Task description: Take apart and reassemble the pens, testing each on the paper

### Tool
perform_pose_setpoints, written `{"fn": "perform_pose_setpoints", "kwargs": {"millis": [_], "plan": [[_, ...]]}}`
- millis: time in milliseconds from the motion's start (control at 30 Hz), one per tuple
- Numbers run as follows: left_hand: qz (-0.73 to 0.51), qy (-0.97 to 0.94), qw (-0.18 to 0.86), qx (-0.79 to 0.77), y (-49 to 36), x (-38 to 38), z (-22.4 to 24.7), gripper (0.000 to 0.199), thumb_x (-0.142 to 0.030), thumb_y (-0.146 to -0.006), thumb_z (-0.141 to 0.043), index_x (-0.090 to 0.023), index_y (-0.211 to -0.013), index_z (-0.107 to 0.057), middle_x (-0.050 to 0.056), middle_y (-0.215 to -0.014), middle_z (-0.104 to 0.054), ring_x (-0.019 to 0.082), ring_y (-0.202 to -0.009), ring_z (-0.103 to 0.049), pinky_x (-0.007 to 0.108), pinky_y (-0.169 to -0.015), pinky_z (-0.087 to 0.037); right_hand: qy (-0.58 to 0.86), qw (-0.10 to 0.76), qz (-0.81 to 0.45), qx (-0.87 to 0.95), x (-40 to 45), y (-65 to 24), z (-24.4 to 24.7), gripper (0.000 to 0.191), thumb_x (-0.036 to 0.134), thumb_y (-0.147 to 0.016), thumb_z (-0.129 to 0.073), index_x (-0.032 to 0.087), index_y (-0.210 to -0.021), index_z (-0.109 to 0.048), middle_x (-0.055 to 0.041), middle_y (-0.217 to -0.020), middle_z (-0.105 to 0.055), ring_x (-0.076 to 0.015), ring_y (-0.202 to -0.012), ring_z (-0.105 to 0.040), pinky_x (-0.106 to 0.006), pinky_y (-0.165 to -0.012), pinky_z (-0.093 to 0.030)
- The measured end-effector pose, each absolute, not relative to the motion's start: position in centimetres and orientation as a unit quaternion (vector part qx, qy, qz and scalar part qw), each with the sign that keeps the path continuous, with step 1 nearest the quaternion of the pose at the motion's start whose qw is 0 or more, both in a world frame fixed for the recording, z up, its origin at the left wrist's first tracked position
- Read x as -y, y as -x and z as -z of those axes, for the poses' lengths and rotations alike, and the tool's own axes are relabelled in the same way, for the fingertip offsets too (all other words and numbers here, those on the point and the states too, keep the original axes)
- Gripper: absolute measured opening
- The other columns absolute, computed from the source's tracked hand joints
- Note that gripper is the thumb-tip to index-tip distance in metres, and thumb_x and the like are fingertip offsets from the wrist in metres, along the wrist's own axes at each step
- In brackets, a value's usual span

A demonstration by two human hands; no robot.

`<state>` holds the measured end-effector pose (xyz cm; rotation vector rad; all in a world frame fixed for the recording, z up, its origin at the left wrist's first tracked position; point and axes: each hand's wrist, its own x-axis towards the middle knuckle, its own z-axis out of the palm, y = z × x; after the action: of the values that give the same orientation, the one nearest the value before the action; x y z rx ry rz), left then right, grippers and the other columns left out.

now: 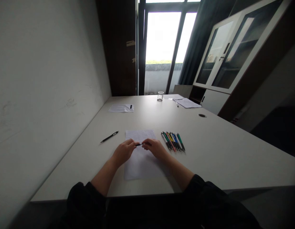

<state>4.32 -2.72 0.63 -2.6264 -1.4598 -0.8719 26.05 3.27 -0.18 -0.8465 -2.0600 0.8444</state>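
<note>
Over a sheet of paper (140,167), my left hand (125,150) and my right hand (155,148) meet fingertip to fingertip around a thin dark pen (139,145). Both are closed on it, one from each side. Most of the pen is hidden by the fingers, and I cannot tell whether it is in one piece. Lines of writing or print run across the upper part of the sheet. Just right of my right hand lies a row of several pens (173,141) in mixed colours. A single black pen (109,136) lies at an angle to the left of the paper.
Farther back on the white table (209,152) are a glass (160,96), a stack of papers (189,103) with a pen beside it, and another sheet (121,108) at left. A round cable hole (202,115) sits near the right edge. A wall (54,79) borders the left side.
</note>
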Motion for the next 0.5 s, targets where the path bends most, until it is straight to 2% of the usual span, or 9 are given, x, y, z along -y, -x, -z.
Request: {"fn": "perform_pose_setpoints", "kwargs": {"millis": [200,500], "plan": [[0.252,0.846,0.017,0.468,-4.16,2.78,-0.43,0.051,-0.005,-0.090,-0.042,-0.033,-0.133,-0.050,0.003,-0.100,-0.055,0.013,-0.082,-0.055,0.026,-0.077,-0.051,0.329,0.370,-0.325,0.805,-3.27,-26.19,0.05,0.014,0.028,-0.086,-0.061,0.019,-0.091,-0.070,-0.0023,-0.072,-0.070,-0.0135,-0.063,-0.064,-0.026,-0.066,-0.052],[0.243,0.862,0.001,0.445,-4.19,2.80,-0.76,0.063,0.005,-0.081,-0.038,-0.029,-0.133,-0.049,0.005,-0.099,-0.051,0.016,-0.087,-0.051,0.029,-0.083,-0.050,0.325,0.377,-0.305,0.812,-3.21,-26.10,-0.26,0.012,0.026,-0.087,-0.061,0.019,-0.092,-0.069,-0.0020,-0.073,-0.070,-0.0131,-0.064,-0.064,-0.025,-0.067,-0.052]]}}
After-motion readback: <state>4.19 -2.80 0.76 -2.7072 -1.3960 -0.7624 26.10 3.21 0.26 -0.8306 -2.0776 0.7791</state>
